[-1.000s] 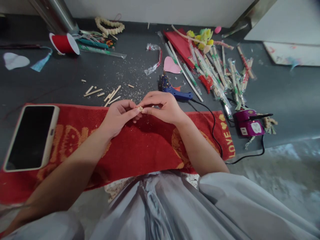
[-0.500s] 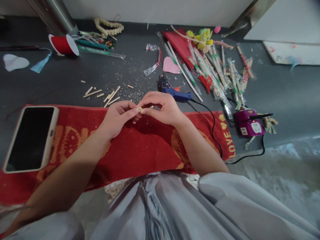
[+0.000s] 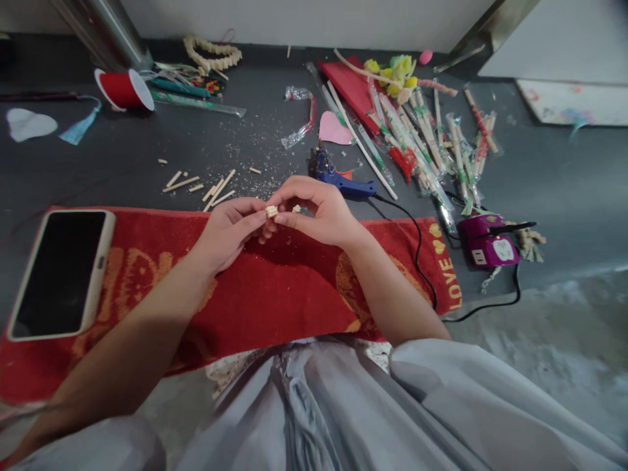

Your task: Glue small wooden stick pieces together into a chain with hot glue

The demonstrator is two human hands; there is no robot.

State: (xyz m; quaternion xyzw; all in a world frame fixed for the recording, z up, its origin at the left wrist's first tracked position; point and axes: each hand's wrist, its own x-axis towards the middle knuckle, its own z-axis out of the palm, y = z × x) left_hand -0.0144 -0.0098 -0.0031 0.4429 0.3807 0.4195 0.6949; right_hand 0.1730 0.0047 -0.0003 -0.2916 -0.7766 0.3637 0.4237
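Note:
A small cluster of short pale wooden sticks [image 3: 271, 211] is pinched between the fingertips of my left hand [image 3: 228, 229] and my right hand [image 3: 318, 212], above the far edge of the red towel [image 3: 279, 294]. Both hands are closed on it from opposite sides. Another little pale wooden piece [image 3: 296, 209] shows in the gap under my right hand's curved fingers; whether it is held or lies on the table I cannot tell. Just beyond my right hand lies a blue glue gun [image 3: 350, 186]. Cut wooden sticks [image 3: 216, 190] are scattered beyond my left hand.
A phone [image 3: 61, 271] lies on the towel at left. A red ribbon spool [image 3: 125, 89] stands behind. Wrapped chopsticks [image 3: 417, 140] are heaped at the back right. The glue gun's black cord [image 3: 417, 242] runs over the towel towards a purple power block [image 3: 485, 242].
The small wooden cluster has turned between my fingertips, so its side now shows instead of its end. My hands have barely shifted.

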